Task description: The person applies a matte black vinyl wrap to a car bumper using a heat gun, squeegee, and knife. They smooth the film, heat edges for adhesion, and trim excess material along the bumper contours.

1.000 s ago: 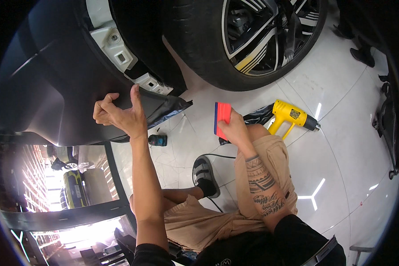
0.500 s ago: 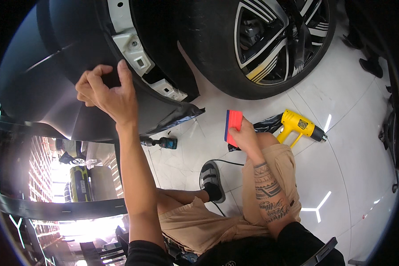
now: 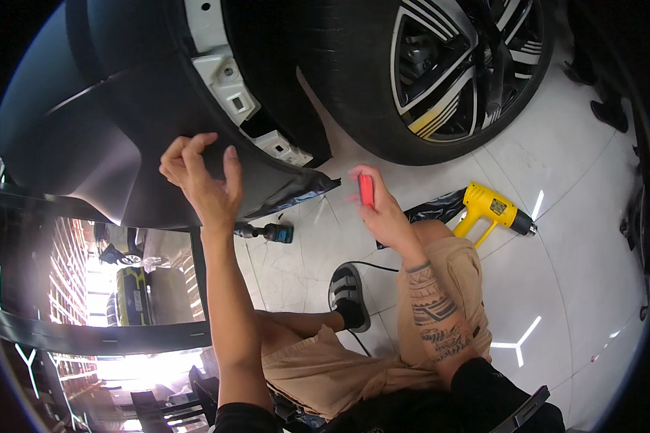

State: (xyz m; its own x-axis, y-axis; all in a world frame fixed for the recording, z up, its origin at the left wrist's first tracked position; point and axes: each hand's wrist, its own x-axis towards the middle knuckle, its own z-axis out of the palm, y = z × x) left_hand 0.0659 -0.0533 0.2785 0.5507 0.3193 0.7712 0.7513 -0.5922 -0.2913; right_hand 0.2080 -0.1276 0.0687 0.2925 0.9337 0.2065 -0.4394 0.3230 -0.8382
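My left hand (image 3: 206, 180) is raised in front of the matte dark car panel (image 3: 133, 94), its fingers bent and apart with nothing between them. Whether a fingertip touches the panel, I cannot tell. A loose flap of dark film (image 3: 292, 196) hangs from the panel's lower corner, between my two hands. In my right hand (image 3: 388, 220) is a small red squeegee (image 3: 366, 190), turned nearly edge-on, held just right of the flap and below the tire (image 3: 354, 94).
A yellow heat gun (image 3: 495, 209) lies on the tiled floor (image 3: 534, 281) by my right knee, beside crumpled black film (image 3: 440, 206). A cordless power tool (image 3: 274, 232) lies under the panel. A black cord (image 3: 375, 265) runs past my sandaled foot (image 3: 347, 292). Another person's shoe (image 3: 608, 114) shows at far right.
My left hand has moved down and to the right along the panel. My right hand has shifted up and left, turning the squeegee from its flat face to nearly edge-on.
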